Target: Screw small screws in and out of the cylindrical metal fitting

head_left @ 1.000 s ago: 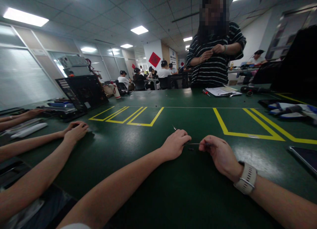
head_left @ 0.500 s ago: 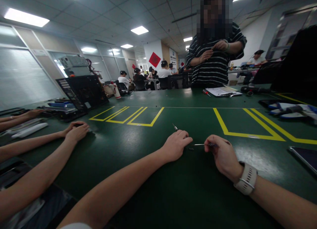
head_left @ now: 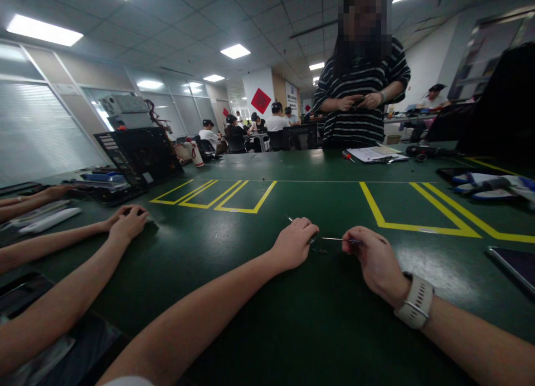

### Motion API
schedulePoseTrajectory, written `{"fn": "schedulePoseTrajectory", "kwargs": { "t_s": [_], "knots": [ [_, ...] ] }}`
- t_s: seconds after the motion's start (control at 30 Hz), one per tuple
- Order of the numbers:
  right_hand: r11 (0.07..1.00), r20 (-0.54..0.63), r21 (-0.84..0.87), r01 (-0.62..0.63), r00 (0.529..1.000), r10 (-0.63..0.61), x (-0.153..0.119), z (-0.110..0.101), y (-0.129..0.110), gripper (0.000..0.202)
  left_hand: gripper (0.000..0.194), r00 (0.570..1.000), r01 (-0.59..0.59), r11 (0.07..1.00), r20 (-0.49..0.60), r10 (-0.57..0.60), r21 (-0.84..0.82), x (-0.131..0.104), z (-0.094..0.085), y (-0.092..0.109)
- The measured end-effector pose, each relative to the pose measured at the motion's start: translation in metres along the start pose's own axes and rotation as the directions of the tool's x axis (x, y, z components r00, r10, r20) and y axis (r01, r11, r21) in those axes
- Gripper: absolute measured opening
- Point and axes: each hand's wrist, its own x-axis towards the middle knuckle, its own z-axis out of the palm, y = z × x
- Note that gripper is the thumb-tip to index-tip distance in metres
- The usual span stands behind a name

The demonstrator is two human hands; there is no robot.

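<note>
My left hand [head_left: 296, 244] is closed around a slim object with a thin metal tip [head_left: 289, 218], which pokes out beyond the knuckles. Most of that object is hidden by the fingers; a small dark, shiny end [head_left: 312, 239] shows by the thumb. In my right hand [head_left: 368, 258] is a thin screwdriver [head_left: 333, 239], its bare shaft pointing left at the left hand with a small gap between them. Just below the shaft, several tiny black ring-like parts [head_left: 322, 251] lie on the green table [head_left: 292, 319].
Yellow tape outlines [head_left: 238, 210] mark the table ahead. At right lie a dark flat device [head_left: 514, 266] and gloves [head_left: 493, 185]. A neighbour's hands [head_left: 129, 221] work at left. Across the table stands a person in a striped top [head_left: 355, 118], behind a clipboard [head_left: 376, 154].
My left hand and its metal tip have shifted slightly left, uncovering another tiny black part. The screwdriver's shaft has moved a little left and up. The person opposite has lowered their hands.
</note>
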Motion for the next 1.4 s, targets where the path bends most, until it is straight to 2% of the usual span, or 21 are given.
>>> {"fn": "schedulePoseTrajectory", "kwargs": {
  "t_s": [0.2,0.33,0.4,0.67,0.77,0.93,1.03,1.13,1.3,1.4],
  "knots": [
    [1.000,-0.056,-0.017,0.022,0.998,-0.023,0.000,0.002,0.000,0.016,0.017,0.993,0.081,0.995,-0.076,-0.086,-0.066,0.000,0.003,-0.001],
    [0.997,-0.121,-0.076,0.027,0.992,-0.036,0.004,0.000,0.006,0.012,0.015,0.985,0.147,0.988,-0.084,-0.150,-0.042,0.000,0.003,0.000],
    [0.992,-0.129,-0.125,0.016,0.991,-0.032,0.005,0.000,0.008,0.018,0.015,0.984,0.154,0.988,-0.090,-0.155,-0.017,-0.001,0.003,0.001],
    [0.971,0.015,-0.237,0.031,0.999,-0.028,0.006,0.000,0.015,0.025,0.020,0.983,0.125,0.992,-0.141,-0.121,0.019,-0.001,0.004,0.003],
    [0.955,0.065,-0.293,0.054,0.997,-0.037,0.007,-0.001,0.016,0.022,0.020,0.967,0.168,0.986,-0.189,-0.169,-0.023,0.000,0.006,-0.001],
    [0.903,0.167,-0.408,0.135,0.983,-0.071,0.003,0.002,0.013,0.012,0.024,0.913,0.273,0.953,-0.274,-0.300,-0.135,0.004,0.010,-0.011],
    [0.812,0.319,-0.528,0.248,0.944,-0.081,-0.003,0.008,0.014,0.017,0.023,0.886,0.302,0.934,-0.306,-0.349,-0.191,0.005,0.012,-0.015],
    [0.693,0.477,-0.623,0.364,0.878,-0.032,-0.010,0.012,0.015,0.023,0.020,0.861,0.325,0.918,-0.331,-0.387,-0.229,0.005,0.013,-0.017],
    [0.613,0.663,-0.578,0.538,0.748,-0.033,-0.018,0.014,0.013,0.027,0.018,0.834,0.358,0.898,-0.345,-0.431,-0.257,0.008,0.014,-0.021],
    [0.564,0.710,-0.578,0.590,0.704,-0.008,-0.020,0.014,0.011,0.035,0.017,0.838,0.368,0.894,-0.327,-0.438,-0.254,0.008,0.015,-0.022]
  ]
}}
